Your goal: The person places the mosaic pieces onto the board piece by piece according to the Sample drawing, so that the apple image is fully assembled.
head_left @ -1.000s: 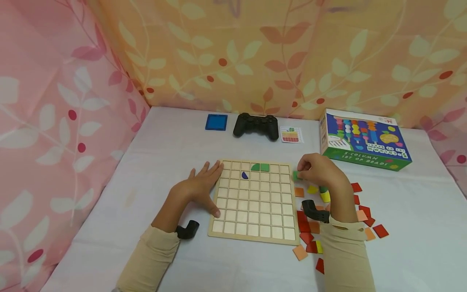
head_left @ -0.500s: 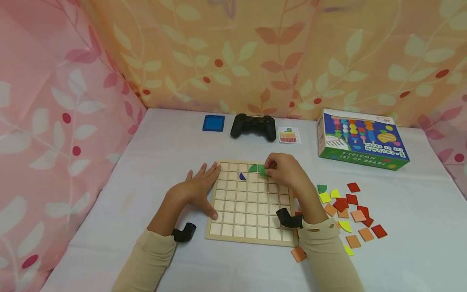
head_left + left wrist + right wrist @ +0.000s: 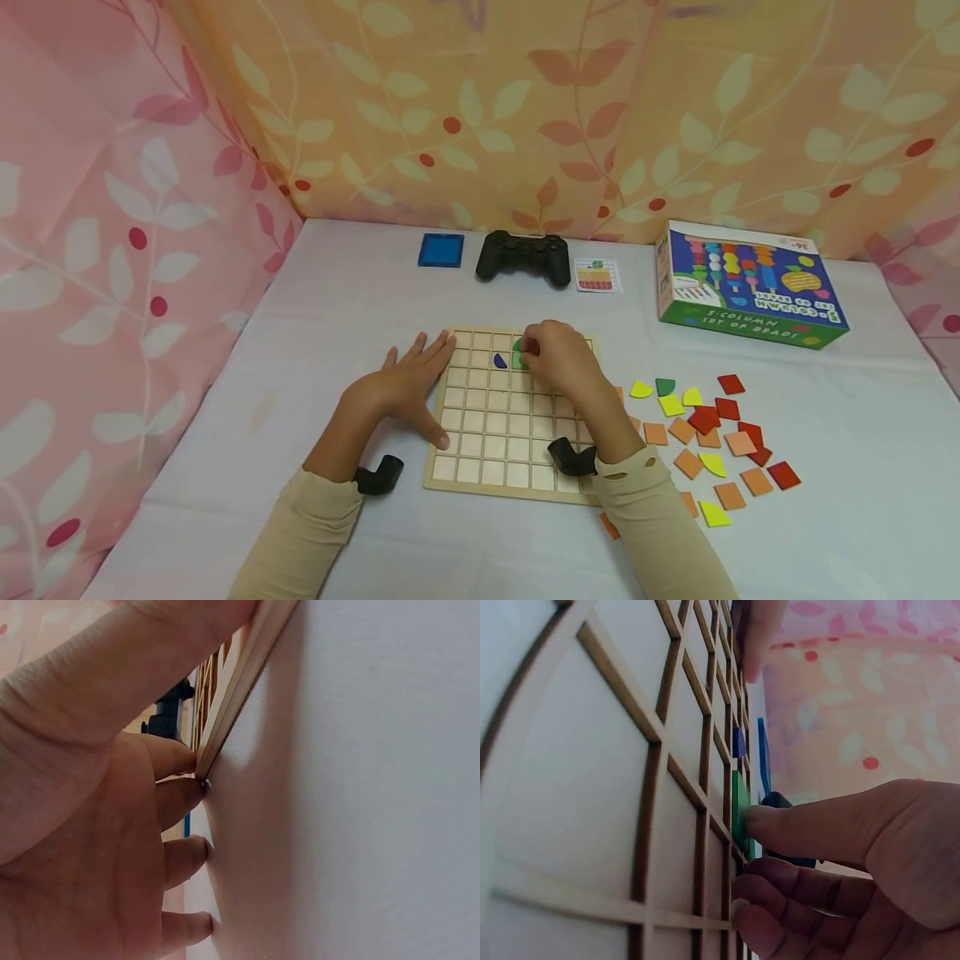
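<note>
A wooden grid board (image 3: 483,425) lies on the white table. My left hand (image 3: 408,387) rests with spread, straight fingers along its left edge, the thumb lying on the frame. Over the upper part of the board, my right hand (image 3: 558,358) pinches a green square tile (image 3: 518,361) at a second-row cell. In the right wrist view the thumb (image 3: 769,820) presses against the green tile (image 3: 739,802), the other fingers curled beneath. A small dark blue piece (image 3: 500,361) sits one cell to the left. The green quarter-round tile (image 3: 517,344) above is partly covered by my right hand.
Right of the board lie scattered red, orange and yellow tiles (image 3: 714,512) and a green quarter-round one (image 3: 665,387). Behind the board are a blue square (image 3: 440,250), a black game controller (image 3: 523,258), a pattern card (image 3: 597,275) and a beads box (image 3: 752,283).
My right hand has carried the green square tile from beside the board's right edge leftward over it, to a cell below the quarter-round tile. My left hand stays at the board's edge.
</note>
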The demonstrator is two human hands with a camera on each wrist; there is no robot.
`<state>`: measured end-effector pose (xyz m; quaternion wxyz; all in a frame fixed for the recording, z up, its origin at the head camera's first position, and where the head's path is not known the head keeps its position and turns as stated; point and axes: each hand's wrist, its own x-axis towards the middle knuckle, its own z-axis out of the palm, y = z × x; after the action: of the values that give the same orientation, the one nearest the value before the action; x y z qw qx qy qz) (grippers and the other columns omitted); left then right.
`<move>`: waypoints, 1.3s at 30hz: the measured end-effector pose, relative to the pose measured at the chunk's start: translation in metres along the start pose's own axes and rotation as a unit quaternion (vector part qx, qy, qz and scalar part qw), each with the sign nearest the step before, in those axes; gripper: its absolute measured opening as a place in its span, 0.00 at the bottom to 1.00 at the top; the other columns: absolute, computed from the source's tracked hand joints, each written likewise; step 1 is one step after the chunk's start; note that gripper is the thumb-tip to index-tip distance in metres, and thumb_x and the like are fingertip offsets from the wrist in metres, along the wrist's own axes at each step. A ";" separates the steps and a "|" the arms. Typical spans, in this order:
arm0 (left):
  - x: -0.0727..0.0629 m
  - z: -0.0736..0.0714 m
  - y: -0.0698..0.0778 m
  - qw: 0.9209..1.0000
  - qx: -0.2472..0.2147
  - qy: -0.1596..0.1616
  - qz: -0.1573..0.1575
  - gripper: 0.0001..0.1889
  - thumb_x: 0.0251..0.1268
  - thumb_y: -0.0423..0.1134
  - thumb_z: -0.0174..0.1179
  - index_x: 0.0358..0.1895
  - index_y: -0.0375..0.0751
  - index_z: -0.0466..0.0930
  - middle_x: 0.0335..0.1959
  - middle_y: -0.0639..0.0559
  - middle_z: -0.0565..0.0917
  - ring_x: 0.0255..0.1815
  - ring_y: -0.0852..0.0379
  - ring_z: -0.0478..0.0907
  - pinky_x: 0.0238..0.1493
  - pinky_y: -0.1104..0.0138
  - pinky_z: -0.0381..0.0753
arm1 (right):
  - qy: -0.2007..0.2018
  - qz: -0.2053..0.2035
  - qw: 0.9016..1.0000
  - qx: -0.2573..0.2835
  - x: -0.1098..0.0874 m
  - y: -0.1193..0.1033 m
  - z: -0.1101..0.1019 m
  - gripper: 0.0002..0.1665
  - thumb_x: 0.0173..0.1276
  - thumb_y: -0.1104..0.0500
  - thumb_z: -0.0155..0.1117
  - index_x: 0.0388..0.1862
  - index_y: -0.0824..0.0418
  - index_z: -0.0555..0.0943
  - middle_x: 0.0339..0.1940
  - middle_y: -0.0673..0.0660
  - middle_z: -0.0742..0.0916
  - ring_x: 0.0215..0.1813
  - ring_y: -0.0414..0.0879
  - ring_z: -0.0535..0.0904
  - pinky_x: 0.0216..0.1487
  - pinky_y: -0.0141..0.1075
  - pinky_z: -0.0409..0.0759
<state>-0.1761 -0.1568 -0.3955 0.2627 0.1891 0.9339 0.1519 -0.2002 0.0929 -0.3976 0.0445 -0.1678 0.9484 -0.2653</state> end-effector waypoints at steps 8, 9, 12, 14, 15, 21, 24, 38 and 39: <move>0.000 -0.001 -0.001 1.000 0.003 -0.002 0.001 0.79 0.29 0.63 0.83 0.82 0.45 0.35 0.83 0.49 0.35 0.81 0.44 0.27 0.74 0.40 0.31 | -0.039 0.000 0.999 -0.005 -0.004 -0.001 -0.013 0.03 0.63 0.63 0.70 0.30 0.58 0.87 0.29 0.51 0.83 0.34 0.47 0.77 0.39 0.43 0.77; 0.000 -0.001 -0.001 1.000 0.003 -0.002 0.002 0.78 0.29 0.63 0.83 0.82 0.45 0.35 0.83 0.49 0.35 0.81 0.44 0.27 0.74 0.40 0.31 | -0.046 0.004 0.999 -0.002 -0.006 0.001 -0.018 0.02 0.63 0.63 0.70 0.31 0.59 0.87 0.29 0.52 0.83 0.34 0.48 0.76 0.38 0.44 0.77; 0.001 -0.003 0.000 1.000 0.005 0.000 0.005 0.78 0.30 0.63 0.83 0.82 0.45 0.35 0.83 0.49 0.35 0.81 0.43 0.27 0.74 0.39 0.31 | -0.080 0.032 0.996 0.005 -0.014 0.016 -0.043 0.03 0.64 0.63 0.68 0.35 0.61 0.86 0.31 0.54 0.84 0.34 0.50 0.77 0.38 0.44 0.76; 0.001 -0.005 0.001 1.000 0.006 0.001 0.006 0.78 0.30 0.63 0.83 0.82 0.45 0.35 0.83 0.49 0.35 0.81 0.44 0.27 0.74 0.40 0.31 | -0.109 0.064 0.992 0.007 -0.022 0.029 -0.062 0.06 0.64 0.62 0.68 0.38 0.63 0.86 0.34 0.57 0.85 0.35 0.52 0.77 0.36 0.44 0.78; 0.001 -0.006 0.001 1.000 0.007 0.003 0.007 0.78 0.30 0.63 0.83 0.82 0.45 0.35 0.83 0.49 0.35 0.81 0.44 0.27 0.74 0.39 0.31 | -0.123 0.084 0.989 0.008 -0.027 0.037 -0.071 0.08 0.64 0.61 0.68 0.40 0.64 0.85 0.36 0.59 0.84 0.36 0.52 0.77 0.36 0.45 0.78; 0.000 -0.004 0.002 1.000 0.001 0.007 0.002 0.78 0.29 0.62 0.84 0.82 0.45 0.37 0.83 0.49 0.36 0.81 0.44 0.28 0.74 0.40 0.31 | -0.162 0.219 0.962 0.016 -0.055 0.082 -0.107 0.18 0.65 0.57 0.69 0.49 0.69 0.81 0.39 0.64 0.83 0.38 0.56 0.77 0.37 0.46 0.80; 0.000 -0.001 0.002 1.000 -0.005 0.006 0.000 0.78 0.28 0.62 0.84 0.82 0.45 0.37 0.83 0.49 0.37 0.81 0.44 0.28 0.74 0.39 0.31 | -0.186 0.271 0.944 0.029 -0.062 0.096 -0.110 0.20 0.64 0.57 0.71 0.50 0.68 0.81 0.37 0.63 0.82 0.39 0.57 0.76 0.38 0.46 0.79; 0.000 0.002 -0.001 1.000 0.002 -0.003 0.001 0.78 0.30 0.63 0.83 0.82 0.46 0.34 0.82 0.50 0.34 0.81 0.44 0.27 0.74 0.40 0.30 | -0.174 0.287 0.941 0.038 -0.058 0.104 -0.098 0.17 0.58 0.64 0.74 0.44 0.72 0.83 0.32 0.62 0.82 0.36 0.54 0.76 0.35 0.41 0.81; -0.001 0.002 -0.001 1.000 0.003 -0.003 0.000 0.78 0.31 0.63 0.83 0.82 0.46 0.34 0.82 0.50 0.33 0.81 0.45 0.26 0.74 0.40 0.30 | -0.165 0.288 0.943 0.036 -0.057 0.102 -0.097 0.18 0.58 0.65 0.73 0.45 0.73 0.83 0.33 0.63 0.82 0.36 0.55 0.76 0.35 0.42 0.82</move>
<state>-0.1751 -0.1578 -0.3971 0.2652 0.1909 0.9334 0.1484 -0.1941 0.2419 -0.3679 0.2811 0.0730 0.9252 -0.2441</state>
